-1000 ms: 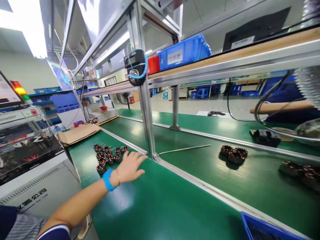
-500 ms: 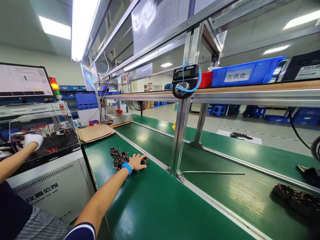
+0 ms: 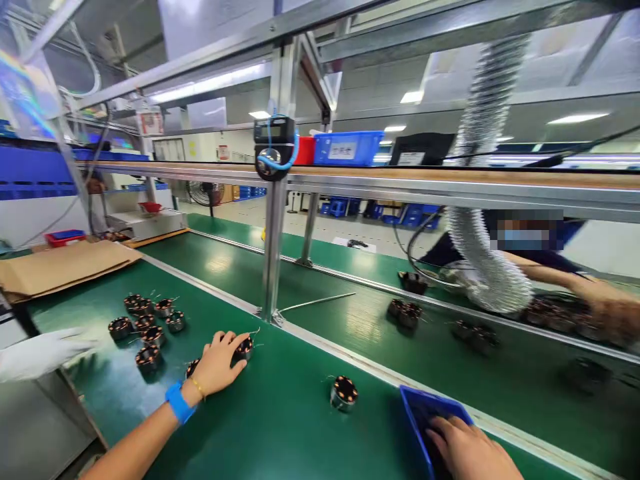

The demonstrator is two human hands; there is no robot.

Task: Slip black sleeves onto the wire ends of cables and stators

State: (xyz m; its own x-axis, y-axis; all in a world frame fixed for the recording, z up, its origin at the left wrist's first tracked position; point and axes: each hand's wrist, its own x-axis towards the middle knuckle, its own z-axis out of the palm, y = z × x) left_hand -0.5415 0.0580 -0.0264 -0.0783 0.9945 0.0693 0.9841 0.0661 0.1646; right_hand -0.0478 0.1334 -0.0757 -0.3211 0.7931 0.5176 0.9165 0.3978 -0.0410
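My left hand (image 3: 215,365), with a blue wristband, has its fingers and thumb around a wound motor stator (image 3: 244,348) with copper coils, standing on the green bench. Another stator (image 3: 191,368) is partly hidden behind this hand. To its left stands a group of several stators (image 3: 150,337) with loose wire ends. A single stator (image 3: 345,393) sits apart, between my two hands. At the lower right, my right hand (image 3: 473,450) reaches into a blue plastic bin (image 3: 415,427); its fingertips and whatever they touch are hidden in the dark inside.
A co-worker's white-gloved hand (image 3: 45,353) is blurred at the left edge. Beyond the metal rail, more stators (image 3: 406,313) stand near another person's arm (image 3: 575,283) and a silver duct (image 3: 493,273). A metal post (image 3: 273,253) rises from the bench; cardboard (image 3: 65,267) lies at left.
The view has swung right, bringing my right hand and the blue bin into sight. A lone stator now stands right of the post's base. My left hand stays at a stator near the post.
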